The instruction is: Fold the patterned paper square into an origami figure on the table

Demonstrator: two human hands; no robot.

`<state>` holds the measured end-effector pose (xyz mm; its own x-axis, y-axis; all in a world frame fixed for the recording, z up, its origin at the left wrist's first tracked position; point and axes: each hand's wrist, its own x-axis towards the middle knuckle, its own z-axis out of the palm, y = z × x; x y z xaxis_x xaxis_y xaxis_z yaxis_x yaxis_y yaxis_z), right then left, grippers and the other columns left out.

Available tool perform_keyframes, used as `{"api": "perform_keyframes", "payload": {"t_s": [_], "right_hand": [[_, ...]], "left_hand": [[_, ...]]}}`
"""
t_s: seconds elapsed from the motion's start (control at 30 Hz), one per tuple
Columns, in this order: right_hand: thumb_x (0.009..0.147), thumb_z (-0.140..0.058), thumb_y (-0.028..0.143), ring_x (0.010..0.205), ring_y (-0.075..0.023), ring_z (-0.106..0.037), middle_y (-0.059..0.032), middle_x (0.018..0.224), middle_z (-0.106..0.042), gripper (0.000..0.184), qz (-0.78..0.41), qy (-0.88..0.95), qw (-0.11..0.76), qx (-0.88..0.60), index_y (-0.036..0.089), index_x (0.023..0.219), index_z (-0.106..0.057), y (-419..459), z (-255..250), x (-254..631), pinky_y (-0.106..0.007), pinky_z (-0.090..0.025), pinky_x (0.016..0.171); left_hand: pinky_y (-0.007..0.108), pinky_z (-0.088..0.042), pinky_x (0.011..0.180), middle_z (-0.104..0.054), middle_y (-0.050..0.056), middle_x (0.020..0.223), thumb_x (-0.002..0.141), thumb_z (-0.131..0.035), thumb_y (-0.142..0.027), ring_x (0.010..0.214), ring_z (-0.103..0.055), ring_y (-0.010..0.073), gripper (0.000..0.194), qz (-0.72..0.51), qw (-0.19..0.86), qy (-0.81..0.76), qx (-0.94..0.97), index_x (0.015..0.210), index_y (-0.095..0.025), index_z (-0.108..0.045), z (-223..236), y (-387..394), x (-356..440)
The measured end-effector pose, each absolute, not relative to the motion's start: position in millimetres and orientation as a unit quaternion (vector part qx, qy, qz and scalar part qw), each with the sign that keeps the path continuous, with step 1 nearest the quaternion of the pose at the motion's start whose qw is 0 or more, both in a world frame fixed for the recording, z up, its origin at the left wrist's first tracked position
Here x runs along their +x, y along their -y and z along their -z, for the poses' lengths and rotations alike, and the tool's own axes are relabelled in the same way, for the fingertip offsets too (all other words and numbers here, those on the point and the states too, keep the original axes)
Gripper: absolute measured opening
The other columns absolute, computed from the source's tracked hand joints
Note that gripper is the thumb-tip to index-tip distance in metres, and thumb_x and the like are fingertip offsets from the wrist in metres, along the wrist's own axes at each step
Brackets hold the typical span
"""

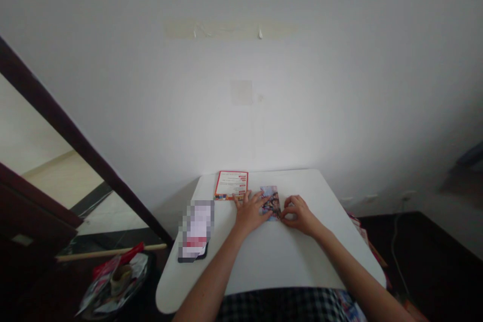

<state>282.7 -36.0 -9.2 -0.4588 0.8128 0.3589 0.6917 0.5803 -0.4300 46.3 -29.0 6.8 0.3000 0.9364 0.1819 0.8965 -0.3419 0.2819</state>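
Observation:
A small picture card (270, 201) with colourful printed figures lies on the white table (287, 256). My left hand (249, 213) rests on it with fingers spread, the fingertips over its left edge. At the lower right corner of this card, the thumb and index finger of my right hand (299, 215) are pinched together on its edge. Beyond my left fingers is a larger red-bordered sheet (232, 184) with printed lines of text, its lower right corner partly under those fingertips.
A phone (198, 229), its screen blurred out, lies at the table's left side. The wall (287, 126) rises directly behind the table. On the floor at left stands a bin (123, 282) with rubbish, near a dark door frame (86, 141). A cable (394, 246) hangs at right.

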Motion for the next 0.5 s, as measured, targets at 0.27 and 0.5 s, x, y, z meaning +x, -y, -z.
{"api": "perform_keyframes", "payload": {"t_s": [0.27, 0.5], "right_hand": [[0.08, -0.072, 0.039, 0.103, -0.0229, -0.056, -0.005, 0.104, -0.062, 0.009, -0.109, 0.833, 0.304, -0.45, 0.032, 0.084, -0.077, 36.1, 17.3, 284.8, -0.04, -0.045, 0.093], [0.079, -0.071, 0.034, 0.107, -0.0246, -0.055, -0.0056, 0.106, -0.063, 0.007, -0.115, 0.816, 0.327, -0.462, 0.028, 0.077, -0.075, 34.5, 20.5, 282.2, -0.042, -0.044, 0.096]], "left_hand": [[0.078, 0.009, 0.109, -0.044, -0.008, 0.153, 0.081, -0.05, -0.072, 0.145, -0.022, 0.0394, 0.058, -0.144, 0.066, -0.568, 0.808, 0.137, -0.056, -0.045, -7.0, 28.0, 44.9], [0.077, 0.012, 0.108, -0.044, -0.009, 0.153, 0.081, -0.05, -0.072, 0.145, -0.022, 0.0395, 0.057, -0.148, 0.066, -0.566, 0.808, 0.137, -0.057, -0.045, -7.4, 28.7, 44.7]]}}
